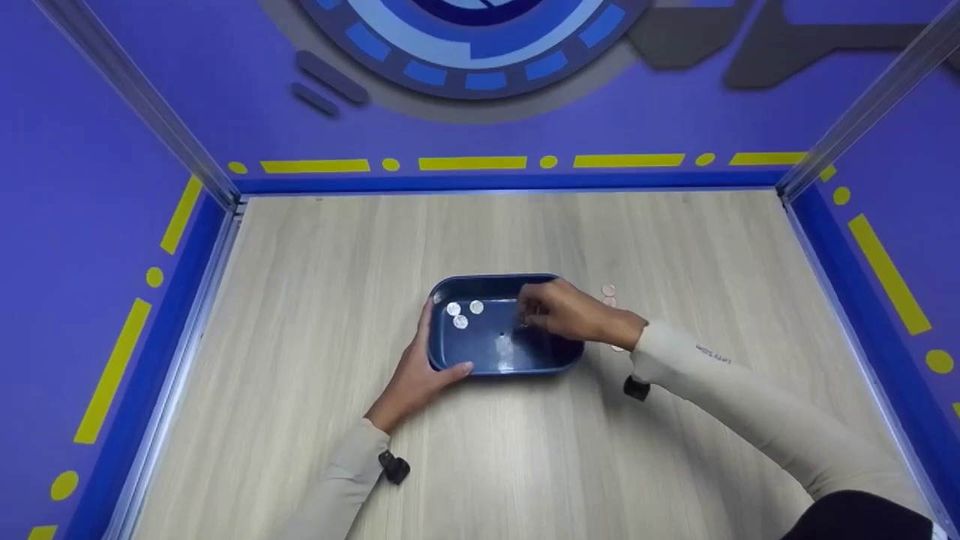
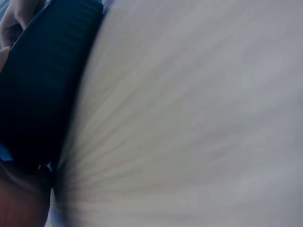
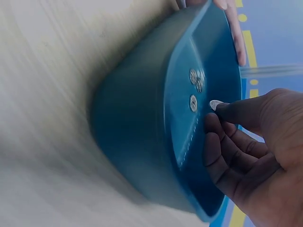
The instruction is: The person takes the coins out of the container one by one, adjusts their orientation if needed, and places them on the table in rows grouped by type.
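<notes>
Left hand: the left hand (image 1: 415,371) clasps the blue tray (image 1: 450,358) at its 8 o'clock corner, thumb on the near rim and fingers up the left wall, which looks meant to keep the tray from sliding on the wooden table (image 1: 300,300).
Right hand: the right hand (image 1: 574,311) hangs over the tray's 2 o'clock part, thumb and forefinger pinching a silver coin (image 3: 215,104) just above the tray floor; the other fingers curl loosely.
Tray: it sits flat near the table's middle.
Coins inside: three silver coins (image 1: 463,312) lie close together at the tray's 10 o'clock.
Coins outside: a few copper-coloured coins (image 1: 608,291) lie on the table just beyond the tray's 3 o'clock side, within the right hand's reach; their count is probably three, partly hidden by the wrist.
</notes>
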Tool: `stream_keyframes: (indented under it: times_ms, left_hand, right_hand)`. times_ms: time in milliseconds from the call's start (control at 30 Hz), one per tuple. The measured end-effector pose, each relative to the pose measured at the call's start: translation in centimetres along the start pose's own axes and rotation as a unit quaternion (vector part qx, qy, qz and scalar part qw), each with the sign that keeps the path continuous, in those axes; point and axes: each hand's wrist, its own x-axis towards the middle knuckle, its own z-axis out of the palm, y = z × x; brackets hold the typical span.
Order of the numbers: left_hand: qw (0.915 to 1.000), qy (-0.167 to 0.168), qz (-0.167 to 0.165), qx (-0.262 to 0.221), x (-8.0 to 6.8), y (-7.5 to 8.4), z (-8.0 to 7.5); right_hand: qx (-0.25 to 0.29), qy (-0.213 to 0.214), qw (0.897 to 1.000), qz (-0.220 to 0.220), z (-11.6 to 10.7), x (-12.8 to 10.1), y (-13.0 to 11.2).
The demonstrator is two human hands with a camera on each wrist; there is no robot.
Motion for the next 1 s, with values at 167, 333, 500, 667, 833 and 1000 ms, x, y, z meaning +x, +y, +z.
stream_keyframes:
  times_ms: [167, 333, 500, 667, 833, 1000]
  left_hand:
    - [1.0000, -0.002, -0.001, 0.004, -0.2, -0.1, 0.2]
    - [1.0000, -0.003, -0.005, 0.008, -0.3, -0.1, 0.2]
    - [1.0000, 0.002, -0.005, 0.008, -0.3, -0.2, 0.1]
    - [1.0000, 0.003, -0.004, -0.003, -0.4, -0.2, 0.1]
    - [0.9999, 0.001, -0.010, -0.006, -0.3, -0.2, 0.1]
    - [0.9999, 0.002, -0.010, -0.004, 0.0, 0.0, 0.1]
  right_hand:
    - [0.019, 0.011, 0.999, 0.028, -0.9, -1.4, 0.5]
    - [0.028, 0.028, 0.998, 0.042, -1.8, -2.6, 1.0]
    - [0.045, 0.039, 0.997, 0.052, -2.1, -3.5, 1.7]
    - [0.051, 0.048, 0.996, 0.056, -2.3, -4.3, 2.3]
    - [0.043, 0.061, 0.995, 0.059, -2.8, -5.0, 2.7]
    - [0.053, 0.068, 0.994, 0.065, -3.5, -5.5, 3.2]
